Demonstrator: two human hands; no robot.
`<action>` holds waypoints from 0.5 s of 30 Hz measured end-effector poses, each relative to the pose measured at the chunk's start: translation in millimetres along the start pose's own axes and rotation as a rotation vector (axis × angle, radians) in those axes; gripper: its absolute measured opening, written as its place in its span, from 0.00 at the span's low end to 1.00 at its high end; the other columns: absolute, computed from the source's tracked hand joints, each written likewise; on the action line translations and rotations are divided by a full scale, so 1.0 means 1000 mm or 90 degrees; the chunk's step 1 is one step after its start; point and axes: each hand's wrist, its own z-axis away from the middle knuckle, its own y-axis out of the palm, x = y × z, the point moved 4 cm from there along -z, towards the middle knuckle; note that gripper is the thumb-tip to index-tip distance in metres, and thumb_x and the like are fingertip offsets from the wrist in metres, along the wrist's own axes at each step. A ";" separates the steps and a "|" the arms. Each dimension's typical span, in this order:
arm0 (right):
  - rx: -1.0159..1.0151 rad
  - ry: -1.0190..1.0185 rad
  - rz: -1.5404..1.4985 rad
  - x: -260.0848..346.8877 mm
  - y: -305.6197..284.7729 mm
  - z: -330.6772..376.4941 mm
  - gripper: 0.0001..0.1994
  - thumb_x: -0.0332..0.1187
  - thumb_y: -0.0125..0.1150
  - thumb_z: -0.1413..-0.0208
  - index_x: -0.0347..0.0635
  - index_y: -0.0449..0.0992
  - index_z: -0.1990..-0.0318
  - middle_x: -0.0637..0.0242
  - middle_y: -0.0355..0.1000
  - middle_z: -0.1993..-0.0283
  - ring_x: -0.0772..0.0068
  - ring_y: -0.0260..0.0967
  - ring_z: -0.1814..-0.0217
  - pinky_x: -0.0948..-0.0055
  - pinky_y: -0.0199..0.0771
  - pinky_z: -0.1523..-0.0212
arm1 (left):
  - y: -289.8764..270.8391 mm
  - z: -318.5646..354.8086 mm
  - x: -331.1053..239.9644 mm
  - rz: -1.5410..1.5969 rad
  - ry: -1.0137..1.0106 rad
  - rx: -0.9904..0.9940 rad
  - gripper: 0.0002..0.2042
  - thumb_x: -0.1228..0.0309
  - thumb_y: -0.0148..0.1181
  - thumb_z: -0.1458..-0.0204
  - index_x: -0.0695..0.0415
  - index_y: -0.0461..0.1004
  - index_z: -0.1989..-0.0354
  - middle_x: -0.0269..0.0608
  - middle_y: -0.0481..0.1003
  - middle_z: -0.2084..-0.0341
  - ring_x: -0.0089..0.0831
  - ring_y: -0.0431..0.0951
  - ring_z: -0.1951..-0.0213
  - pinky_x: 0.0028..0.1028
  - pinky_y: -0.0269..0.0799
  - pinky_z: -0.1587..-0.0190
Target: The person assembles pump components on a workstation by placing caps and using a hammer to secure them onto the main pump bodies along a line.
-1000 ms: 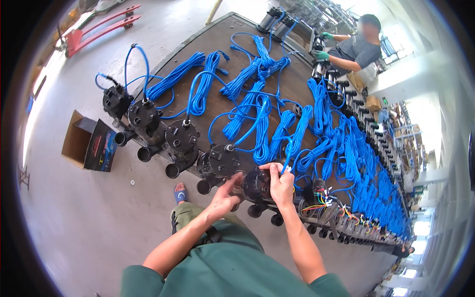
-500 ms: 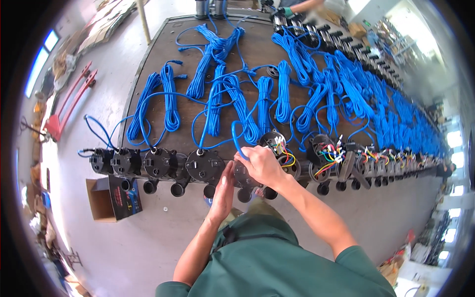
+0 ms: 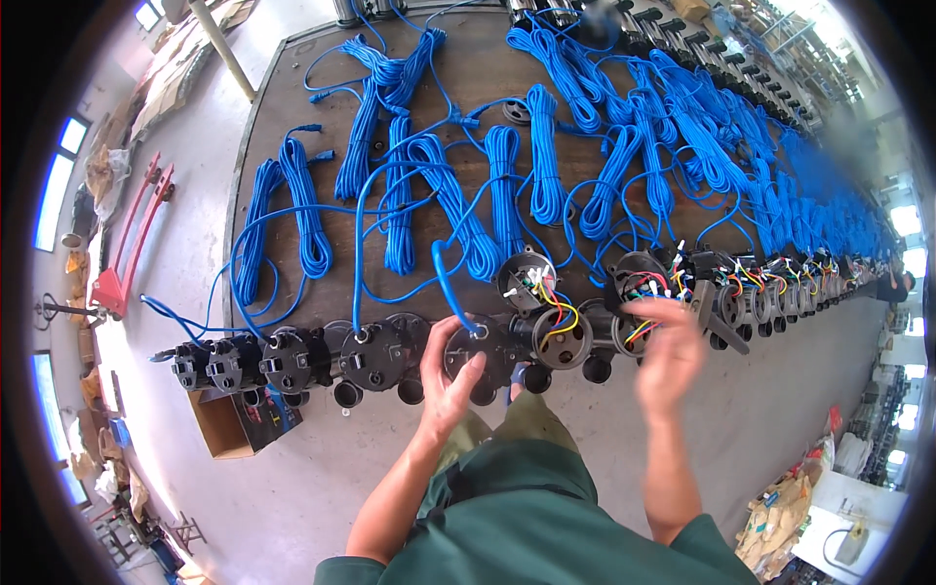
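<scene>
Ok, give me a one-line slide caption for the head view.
Left hand rests on a black pump housing with blue cable; right hand hovers, blurred, near open wired housings.

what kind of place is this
Likely a factory assembly floor: a long workbench carries rows of black pump motors with coiled blue cables, and a red pallet jack stands on the concrete floor.

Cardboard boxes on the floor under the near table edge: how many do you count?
1: an open cardboard box on the floor, below the black pump units at the row's left end. Others may be hidden under the table.
</scene>
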 end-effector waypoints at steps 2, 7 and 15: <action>-0.243 0.115 0.247 -0.033 -0.091 0.018 0.17 0.36 0.44 0.23 0.35 0.78 0.58 0.64 0.78 0.58 0.72 0.73 0.55 0.69 0.73 0.47 | 0.003 0.000 0.006 -0.002 0.025 -0.017 0.28 0.64 0.66 0.48 0.64 0.71 0.39 0.45 0.72 0.43 0.36 0.72 0.40 0.37 0.65 0.35; 0.047 0.223 0.782 -0.106 -0.165 0.042 0.23 0.20 0.59 0.46 0.40 0.71 0.41 0.61 0.73 0.39 0.58 0.67 0.33 0.57 0.63 0.34 | 0.008 0.003 0.006 -0.035 0.097 -0.102 0.29 0.61 0.64 0.48 0.66 0.71 0.40 0.50 0.72 0.42 0.40 0.72 0.39 0.39 0.65 0.34; 0.221 0.232 0.788 -0.144 -0.186 0.024 0.19 0.21 0.69 0.58 0.43 0.74 0.56 0.58 0.77 0.56 0.47 0.75 0.49 0.55 0.73 0.50 | 0.010 -0.001 0.002 -0.077 0.138 -0.102 0.30 0.60 0.66 0.49 0.66 0.71 0.40 0.52 0.72 0.43 0.42 0.74 0.40 0.40 0.66 0.34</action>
